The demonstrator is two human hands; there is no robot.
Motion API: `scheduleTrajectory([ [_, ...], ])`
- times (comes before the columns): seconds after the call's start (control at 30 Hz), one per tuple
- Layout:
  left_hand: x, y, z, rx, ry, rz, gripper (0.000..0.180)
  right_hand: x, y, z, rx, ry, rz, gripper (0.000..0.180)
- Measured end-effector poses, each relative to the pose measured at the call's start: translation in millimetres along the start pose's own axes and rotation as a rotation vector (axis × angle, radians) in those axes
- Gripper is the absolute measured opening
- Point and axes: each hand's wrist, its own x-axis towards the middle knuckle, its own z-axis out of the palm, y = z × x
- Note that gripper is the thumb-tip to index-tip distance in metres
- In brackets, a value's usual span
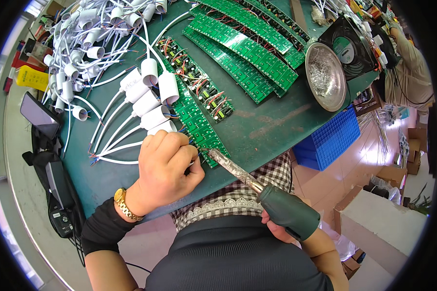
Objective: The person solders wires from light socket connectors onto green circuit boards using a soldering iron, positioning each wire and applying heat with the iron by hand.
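The soldering iron lies slantwise over the near edge of the green table, its crusted grey tip touching or just beside the near end of a long green circuit board strip; the right hand is wrapped tight about its dark green handle, low near the person's checked shirt. The left hand is curled into a loose fist on that same end of the strip, fingers pinched on something I cannot make out, perhaps a thin wire. Just left and farther off, white plastic lamp sockets with thin white leads fan out in a row; a bigger tangled heap of them lies far left. Since the hot tip sits so near the fingertips, a slip could burn skin or scorch the smooth sockets; dwelling too long could lift a pad. Far right sits a dull metal bowl of shiny solder scraps.
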Motion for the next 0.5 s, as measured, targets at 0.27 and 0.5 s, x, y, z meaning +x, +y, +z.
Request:
scheduleTrajectory([
  [0.27, 2.2, 1.9, -0.3, 0.037, 0.009, -0.014, 0.028, 5.7, -2.1, 6.3, -0.048, 0.004, 0.055, 0.038],
  [0.5, 1.1, 0.0, 1.3, 0.056, 0.014, -0.009, 0.026, 7.7, -21.6, 4.4, 0.029, 0.019, 0.246, 0.014],
])
